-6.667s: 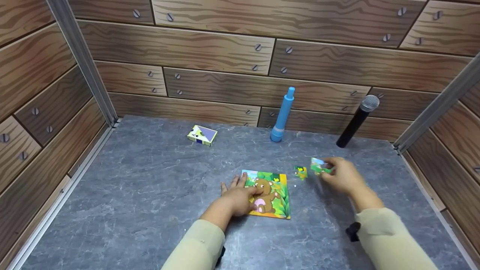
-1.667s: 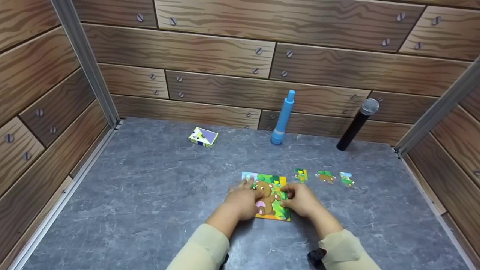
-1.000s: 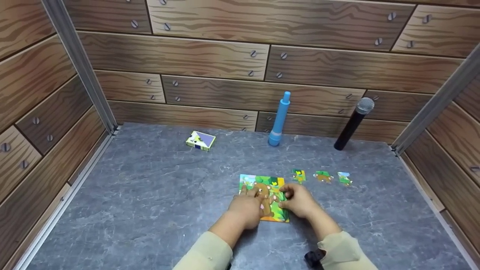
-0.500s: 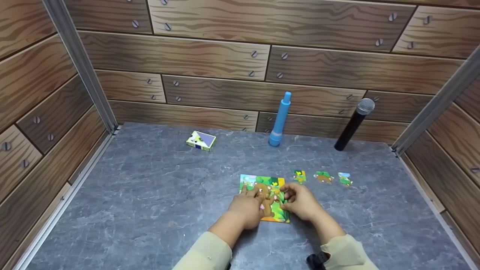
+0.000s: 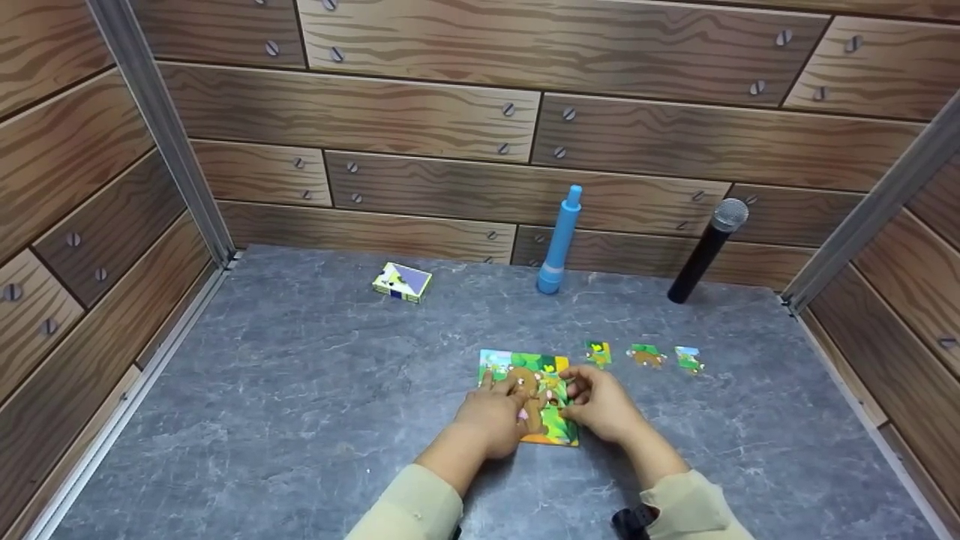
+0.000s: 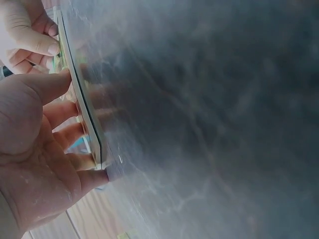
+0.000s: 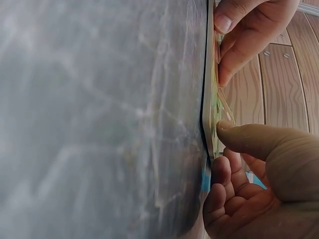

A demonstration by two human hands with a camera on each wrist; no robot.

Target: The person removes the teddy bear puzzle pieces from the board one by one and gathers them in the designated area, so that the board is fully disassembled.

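Note:
A square jigsaw puzzle [image 5: 559,427] with a brown bear on green lies on the grey table. My left hand [image 5: 491,420] rests on its left part with fingers spread, pressing it; in the left wrist view that hand [image 6: 45,144] shows its fingertips on the puzzle board [image 6: 87,114]. At the right edge my right hand [image 5: 604,405] pinches a puzzle piece, which stands tilted up from the board; the right wrist view shows the raised piece [image 7: 227,107] by the thumb of the right hand [image 7: 259,184]. Its exact grip is partly hidden.
Three loose puzzle pieces lie in a row beyond the right hand: a yellow-green one [image 5: 598,353], a brown-green one [image 5: 646,355] and a blue-green one [image 5: 689,359]. Farther back are a small box [image 5: 403,282], a blue tube-shaped object [image 5: 559,244] and a microphone [image 5: 705,255].
Since the earliest frame, the right hand has come from the right to the puzzle's edge, leaving two more pieces on the table. Lately a piece has tilted up; the left hand shifted slightly.

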